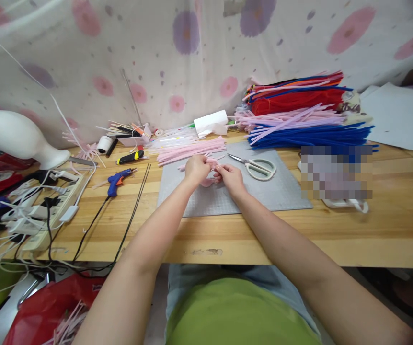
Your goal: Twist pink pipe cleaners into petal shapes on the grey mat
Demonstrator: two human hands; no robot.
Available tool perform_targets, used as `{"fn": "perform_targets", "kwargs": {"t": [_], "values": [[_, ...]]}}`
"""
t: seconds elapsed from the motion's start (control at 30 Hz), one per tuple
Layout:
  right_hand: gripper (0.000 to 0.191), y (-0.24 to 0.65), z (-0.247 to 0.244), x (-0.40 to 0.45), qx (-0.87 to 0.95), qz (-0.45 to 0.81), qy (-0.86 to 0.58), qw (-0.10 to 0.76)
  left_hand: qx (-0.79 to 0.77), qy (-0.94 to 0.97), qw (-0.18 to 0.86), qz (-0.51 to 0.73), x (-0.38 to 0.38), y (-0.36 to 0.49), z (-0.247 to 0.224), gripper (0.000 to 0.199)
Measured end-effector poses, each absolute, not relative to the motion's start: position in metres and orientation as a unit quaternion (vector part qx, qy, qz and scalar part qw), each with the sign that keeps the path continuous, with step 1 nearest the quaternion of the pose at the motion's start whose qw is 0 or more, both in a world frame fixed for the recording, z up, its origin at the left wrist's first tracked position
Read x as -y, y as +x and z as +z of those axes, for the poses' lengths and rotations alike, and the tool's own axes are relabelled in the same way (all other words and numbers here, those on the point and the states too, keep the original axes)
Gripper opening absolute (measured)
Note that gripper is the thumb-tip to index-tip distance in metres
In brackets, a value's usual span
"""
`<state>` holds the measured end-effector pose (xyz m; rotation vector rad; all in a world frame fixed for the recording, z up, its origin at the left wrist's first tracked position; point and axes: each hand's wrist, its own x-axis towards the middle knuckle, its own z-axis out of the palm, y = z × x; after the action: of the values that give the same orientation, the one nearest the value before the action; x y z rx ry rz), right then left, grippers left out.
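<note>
Both hands meet above the grey cutting mat, fingers closed on a pink pipe cleaner. My left hand pinches one part of the pink pipe cleaner, and my right hand grips it close beside. The fingers hide much of its shape. Just under the hands, a small pink rounded piece shows, too small to make out. To the right of my right hand lies a pair of scissors with pale handles, blades pointing left. Behind the hands, a bundle of pink pipe cleaners lies along the mat's far edge.
Stacks of blue and red pipe cleaners stand back right. A blue glue gun, a yellow-black cutter and a power strip with tangled cables lie left. A white foam head and a paper roll are further back.
</note>
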<state>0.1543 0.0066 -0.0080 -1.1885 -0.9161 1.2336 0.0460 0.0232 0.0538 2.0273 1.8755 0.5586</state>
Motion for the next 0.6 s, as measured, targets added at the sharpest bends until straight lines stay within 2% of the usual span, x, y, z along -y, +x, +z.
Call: {"fn": "perform_targets", "kwargs": {"t": [0.4, 0.5, 0.6], "values": [[0.022, 0.154, -0.010, -0.005, 0.422, 0.444, -0.566, 0.551, -0.676, 0.715, 0.087, 0.152, -0.018, 0.056, 0.060, 0.025], [0.022, 0.157, -0.011, -0.005, 0.426, 0.446, -0.572, 0.541, -0.672, 0.718, 0.110, 0.144, -0.020, 0.055, 0.061, 0.023], [0.020, 0.158, -0.010, -0.005, 0.443, 0.458, -0.564, 0.525, -0.640, 0.733, 0.177, 0.150, -0.025, 0.049, 0.065, 0.021]]}}
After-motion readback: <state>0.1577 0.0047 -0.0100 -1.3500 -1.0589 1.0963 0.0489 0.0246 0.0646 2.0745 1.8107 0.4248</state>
